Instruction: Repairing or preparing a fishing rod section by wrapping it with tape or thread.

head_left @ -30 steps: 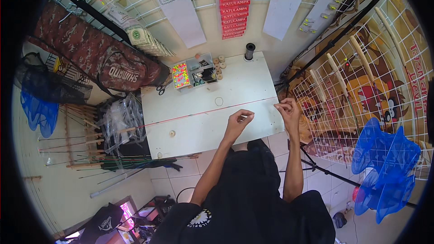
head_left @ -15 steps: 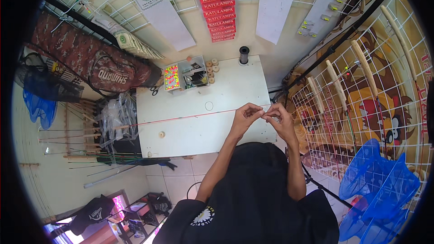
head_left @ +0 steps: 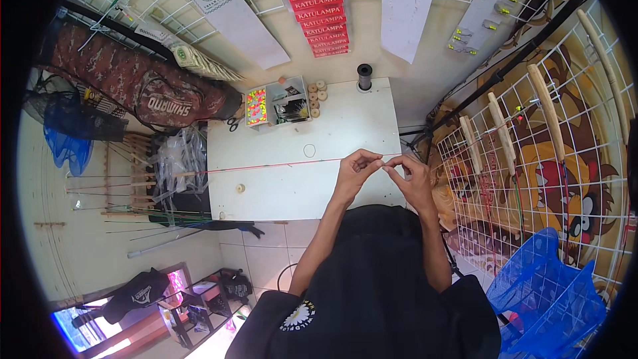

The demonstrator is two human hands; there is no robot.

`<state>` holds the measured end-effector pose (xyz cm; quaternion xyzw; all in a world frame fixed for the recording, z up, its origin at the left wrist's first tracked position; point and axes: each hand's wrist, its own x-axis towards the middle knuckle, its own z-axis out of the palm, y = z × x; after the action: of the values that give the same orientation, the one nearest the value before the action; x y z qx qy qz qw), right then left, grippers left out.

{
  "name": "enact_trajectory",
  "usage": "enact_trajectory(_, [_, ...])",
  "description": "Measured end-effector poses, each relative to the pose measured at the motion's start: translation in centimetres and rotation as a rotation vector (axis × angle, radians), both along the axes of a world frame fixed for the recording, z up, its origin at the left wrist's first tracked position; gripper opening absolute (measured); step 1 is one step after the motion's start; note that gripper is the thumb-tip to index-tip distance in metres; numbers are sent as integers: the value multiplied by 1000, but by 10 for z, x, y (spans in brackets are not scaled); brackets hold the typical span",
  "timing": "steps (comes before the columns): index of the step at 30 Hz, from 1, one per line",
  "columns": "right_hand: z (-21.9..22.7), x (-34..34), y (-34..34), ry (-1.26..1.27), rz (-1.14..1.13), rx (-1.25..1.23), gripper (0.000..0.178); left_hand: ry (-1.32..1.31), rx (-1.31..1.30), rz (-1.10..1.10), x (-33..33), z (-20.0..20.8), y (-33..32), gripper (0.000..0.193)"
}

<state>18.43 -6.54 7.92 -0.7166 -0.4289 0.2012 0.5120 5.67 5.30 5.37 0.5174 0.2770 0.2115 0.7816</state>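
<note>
While both hands (head_left: 357, 173) (head_left: 415, 181) pinch narrow, on what I cannot tell, the red rod (head_left: 266, 165) looks slender.

Left hand (head_left: 353, 174) and right hand (head_left: 415, 181) drawn together, fingers (head_left: 369, 157) no longer well apart

On the surface (head_left: 279, 196), a compartment box (head_left: 290, 86) stands at the back left, with scissors (head_left: 232, 123) on its left and several discs (head_left: 314, 96) just right of it. A cylinder (head_left: 364, 80) stands at the back right. A rod (head_left: 266, 166) runs crosswise from beyond the left edge to the hands (head_left: 355, 173), side by side over the right part. 1 loop (head_left: 304, 151) lies behind the rod, 1 lone disc (head_left: 240, 189) before it. Hanging packets (head_left: 323, 21) are behind the surface.
</note>
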Motion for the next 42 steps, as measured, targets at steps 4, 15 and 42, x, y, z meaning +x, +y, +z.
enact_trajectory(4, [0,-1,4,-28,19,81,8,1,-15,41,-2,7,1,19])
enact_trajectory(15, [-9,-5,3,393,-17,102,13,-53,-67,50,-5,-2,3,19])
enact_trajectory(42, [1,-16,9,293,-96,158,10,-120,-113,30,-2,0,8,17])
